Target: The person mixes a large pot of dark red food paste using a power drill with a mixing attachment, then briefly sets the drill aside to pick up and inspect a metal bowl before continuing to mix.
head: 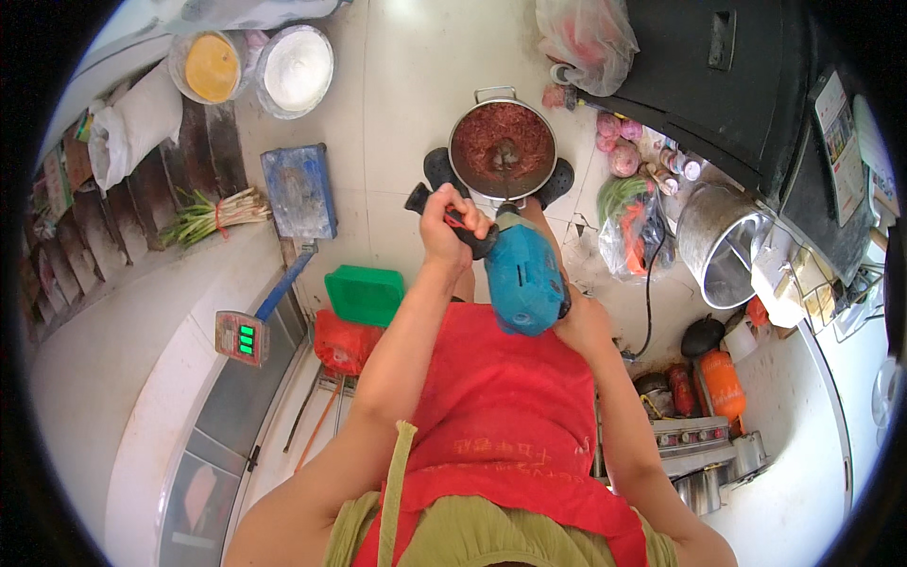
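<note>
A blue power drill point(526, 280) is held in front of my red apron, its shaft pointing down into a round metal pot point(462, 181) on the floor. My left hand point(453, 223) grips the black side handle of the drill. At its rear, my right hand point(582, 322) is closed around the grip, which is mostly hidden. Reddish minced meat point(496, 131) lies in the pot, and the stirring end of the shaft is partly sunk in it. The pot stands between my feet in dark clogs point(443, 169).
Left are a blue platform scale point(299, 191), a green plastic basket point(364, 292), scallions point(220, 212) and tubs of white point(296, 71) and yellow point(211, 67) contents. Right are onions point(623, 157), bagged vegetables point(627, 220), a black power cord point(650, 305), a large metal pot point(712, 248) and an orange gas cylinder point(723, 383).
</note>
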The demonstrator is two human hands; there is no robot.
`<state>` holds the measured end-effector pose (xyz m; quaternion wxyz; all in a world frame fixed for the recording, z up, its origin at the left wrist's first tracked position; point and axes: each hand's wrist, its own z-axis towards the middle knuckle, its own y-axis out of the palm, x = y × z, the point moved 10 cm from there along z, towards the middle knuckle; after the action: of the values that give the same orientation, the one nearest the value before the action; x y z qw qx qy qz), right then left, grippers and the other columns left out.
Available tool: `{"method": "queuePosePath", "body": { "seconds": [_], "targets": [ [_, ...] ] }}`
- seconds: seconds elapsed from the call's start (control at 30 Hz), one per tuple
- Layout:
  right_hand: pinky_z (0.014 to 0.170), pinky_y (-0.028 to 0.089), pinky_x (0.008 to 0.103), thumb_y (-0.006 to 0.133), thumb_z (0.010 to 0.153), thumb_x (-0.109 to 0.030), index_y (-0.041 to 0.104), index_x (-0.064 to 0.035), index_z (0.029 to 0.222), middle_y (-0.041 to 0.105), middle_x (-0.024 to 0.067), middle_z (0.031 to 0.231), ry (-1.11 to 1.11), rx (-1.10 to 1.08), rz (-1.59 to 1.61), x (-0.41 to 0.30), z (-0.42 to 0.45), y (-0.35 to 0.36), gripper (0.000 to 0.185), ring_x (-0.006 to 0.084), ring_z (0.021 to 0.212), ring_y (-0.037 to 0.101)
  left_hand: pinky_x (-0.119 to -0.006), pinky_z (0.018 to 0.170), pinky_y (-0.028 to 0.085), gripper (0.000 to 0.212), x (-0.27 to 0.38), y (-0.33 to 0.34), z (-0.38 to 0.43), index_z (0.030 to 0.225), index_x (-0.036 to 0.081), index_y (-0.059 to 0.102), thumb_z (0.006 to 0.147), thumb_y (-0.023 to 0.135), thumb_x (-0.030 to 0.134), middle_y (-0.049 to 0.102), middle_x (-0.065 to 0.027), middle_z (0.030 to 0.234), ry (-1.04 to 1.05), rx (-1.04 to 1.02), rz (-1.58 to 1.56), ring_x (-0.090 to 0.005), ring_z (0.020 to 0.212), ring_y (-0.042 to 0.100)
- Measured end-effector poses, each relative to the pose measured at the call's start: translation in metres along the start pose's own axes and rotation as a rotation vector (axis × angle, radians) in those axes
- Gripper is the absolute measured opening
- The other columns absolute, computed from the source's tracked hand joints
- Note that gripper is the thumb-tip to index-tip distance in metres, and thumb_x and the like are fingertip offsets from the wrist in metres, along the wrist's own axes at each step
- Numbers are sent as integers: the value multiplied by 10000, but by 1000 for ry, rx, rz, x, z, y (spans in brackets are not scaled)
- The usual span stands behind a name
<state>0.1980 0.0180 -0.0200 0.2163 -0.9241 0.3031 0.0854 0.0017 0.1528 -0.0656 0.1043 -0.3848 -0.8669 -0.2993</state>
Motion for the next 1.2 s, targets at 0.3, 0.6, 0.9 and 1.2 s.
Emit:
{"method": "queuePosePath", "body": {
  "seconds": [0.3, 0.6, 0.9, 1.2],
  "targets": [
    [685, 477, 506, 640, 680, -150, 439, -128, 1230, 628, 236, 812, -30, 48, 42, -16, 3, -8, 586, 422, 776, 602, -361, 534, 404, 346, 9, -19, -4, 610, 109, 423, 866, 419, 342, 424, -61, 483, -10, 29, -91, -208, 426, 415],
    [682, 472, 503, 633, 662, -132, 549, -77, 1010, 622, 234, 775, -1, 74, -20, 31, -6, -9, 363, 420, 760, 597, -352, 551, 389, 363, -34, 13, -3, 614, 102, 448, 874, 403, 351, 415, -58, 485, -68, -53, -105, -206, 426, 399],
    [707, 482, 499, 641, 677, -171, 542, -104, 1113, 633, 221, 818, -8, 9, -13, 4, 1, 6, 451, 416, 787, 603, -375, 553, 382, 365, -8, -13, -8, 603, 106, 440, 856, 424, 369, 404, -50, 477, -18, 28, -19, -199, 417, 372],
    [679, 476, 512, 640, 676, -144, 505, -94, 1133, 623, 235, 772, -3, 67, -1, 2, -6, -10, 479, 431, 751, 597, -371, 572, 405, 364, -14, -5, -4, 605, 108, 442, 859, 416, 367, 401, -44, 481, -34, -32, -65, -198, 414, 385]
  ]
}}
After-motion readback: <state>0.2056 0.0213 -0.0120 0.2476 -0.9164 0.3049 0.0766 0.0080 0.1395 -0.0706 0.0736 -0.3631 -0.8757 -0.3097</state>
